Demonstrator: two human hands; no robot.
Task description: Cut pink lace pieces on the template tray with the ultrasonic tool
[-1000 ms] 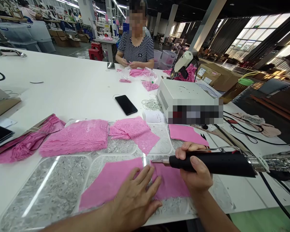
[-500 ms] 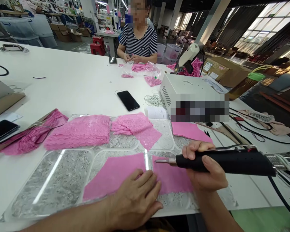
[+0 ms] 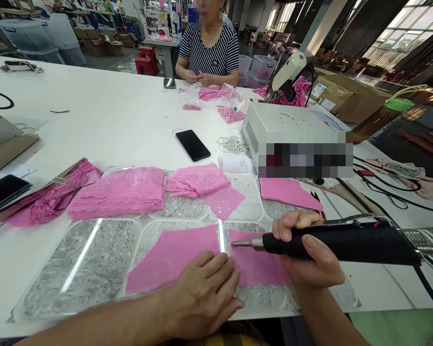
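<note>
My left hand (image 3: 202,293) lies flat, fingers stretched, on a pink fabric piece (image 3: 173,254) spread over clear glass plates (image 3: 82,262) at the table's near edge. My right hand (image 3: 306,254) is wrapped round a black hand-held tool (image 3: 339,242), held level with its metal tip (image 3: 240,243) pointing left just above the fabric, close to my left fingertips. A cable runs from the tool's back end to the right.
Stacks of pink lace (image 3: 119,192) and a looser lace pile (image 3: 205,187) lie behind the plates. A white machine box (image 3: 285,132), a black phone (image 3: 193,144), white rings (image 3: 233,143) and a second phone (image 3: 3,190) sit on the white table. A person in a striped shirt (image 3: 209,53) works opposite.
The view has shifted slightly. My left fingers have drawn together on the fabric, and the tool with my right hand has stayed in nearly the same place.
</note>
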